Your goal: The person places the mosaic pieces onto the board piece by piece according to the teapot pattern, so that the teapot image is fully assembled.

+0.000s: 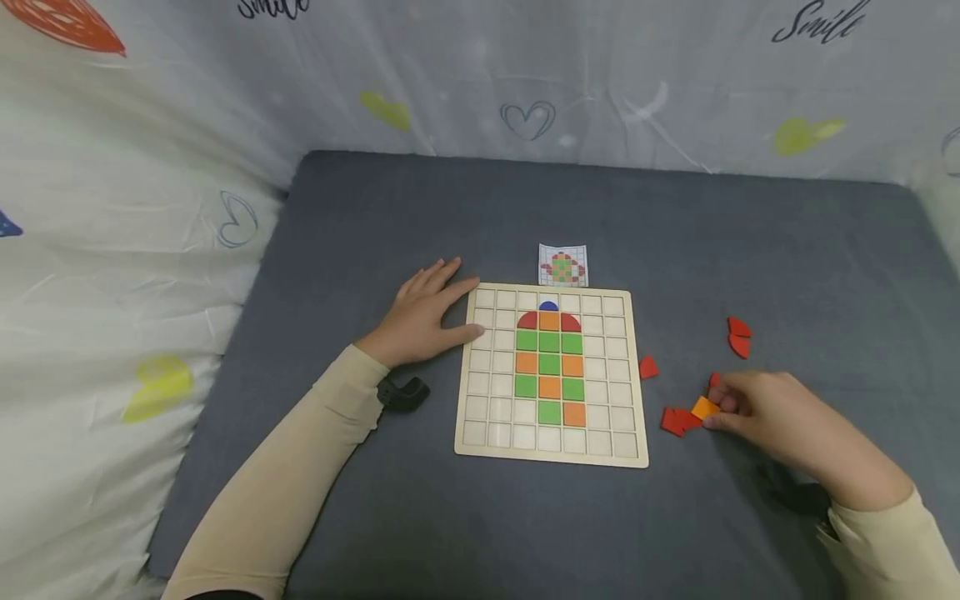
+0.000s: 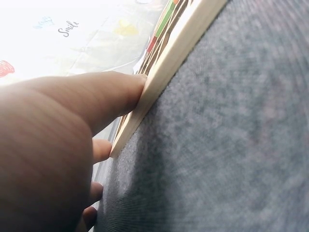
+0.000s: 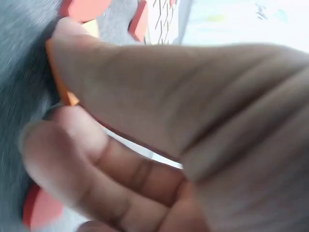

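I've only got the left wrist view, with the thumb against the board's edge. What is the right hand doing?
Observer: The right hand pinches an orange piece to the right of the board.
Operator: Anything past the board's far edge?
Observer: Yes, a small printed card.
Operator: And the filled row nearest the person?
Observer: It has a green square and an orange square; the cell left of the green one is bare.
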The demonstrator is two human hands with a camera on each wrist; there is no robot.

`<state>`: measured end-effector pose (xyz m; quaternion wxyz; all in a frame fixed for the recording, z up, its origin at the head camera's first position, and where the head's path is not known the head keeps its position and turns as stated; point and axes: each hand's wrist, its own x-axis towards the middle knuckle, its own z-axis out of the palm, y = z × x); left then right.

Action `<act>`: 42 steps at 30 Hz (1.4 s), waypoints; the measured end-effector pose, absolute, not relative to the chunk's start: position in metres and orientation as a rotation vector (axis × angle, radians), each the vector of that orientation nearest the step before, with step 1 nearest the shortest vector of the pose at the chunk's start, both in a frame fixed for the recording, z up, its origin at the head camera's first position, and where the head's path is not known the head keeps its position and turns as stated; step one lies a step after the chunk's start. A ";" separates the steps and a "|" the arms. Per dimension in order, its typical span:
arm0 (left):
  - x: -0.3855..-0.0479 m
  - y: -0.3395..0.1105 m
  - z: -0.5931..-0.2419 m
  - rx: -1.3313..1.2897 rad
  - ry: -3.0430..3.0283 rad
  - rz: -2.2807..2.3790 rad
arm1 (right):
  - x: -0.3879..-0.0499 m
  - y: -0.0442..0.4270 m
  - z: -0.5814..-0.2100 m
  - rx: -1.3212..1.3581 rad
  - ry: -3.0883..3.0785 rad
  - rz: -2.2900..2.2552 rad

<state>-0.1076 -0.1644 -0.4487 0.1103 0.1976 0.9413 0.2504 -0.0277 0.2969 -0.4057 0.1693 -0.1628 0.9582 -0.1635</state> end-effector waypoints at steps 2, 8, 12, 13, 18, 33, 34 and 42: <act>-0.108 -0.164 -0.449 0.582 2.765 0.733 | -0.031 0.291 -0.405 -0.479 2.727 -0.486; -0.109 -0.161 -0.450 0.586 2.753 0.742 | -0.040 0.278 -0.405 -0.542 2.724 -0.534; -0.109 -0.161 -0.450 0.584 2.750 0.747 | -0.046 0.271 -0.405 -0.582 2.717 -0.547; -0.109 -0.161 -0.450 0.583 2.750 0.749 | -0.048 0.270 -0.405 -0.592 2.715 -0.548; -0.109 -0.160 -0.450 0.585 2.755 0.749 | -0.055 0.269 -0.402 -0.627 2.682 -0.568; -0.108 -0.161 -0.448 0.596 2.750 0.740 | -0.062 0.223 -0.380 -0.800 2.758 -0.703; -0.108 -0.161 -0.448 0.597 2.749 0.741 | -0.061 0.216 -0.380 -0.812 2.752 -0.713; -0.108 -0.163 -0.449 0.592 2.761 0.735 | -0.056 0.165 -0.391 -1.036 2.661 -0.748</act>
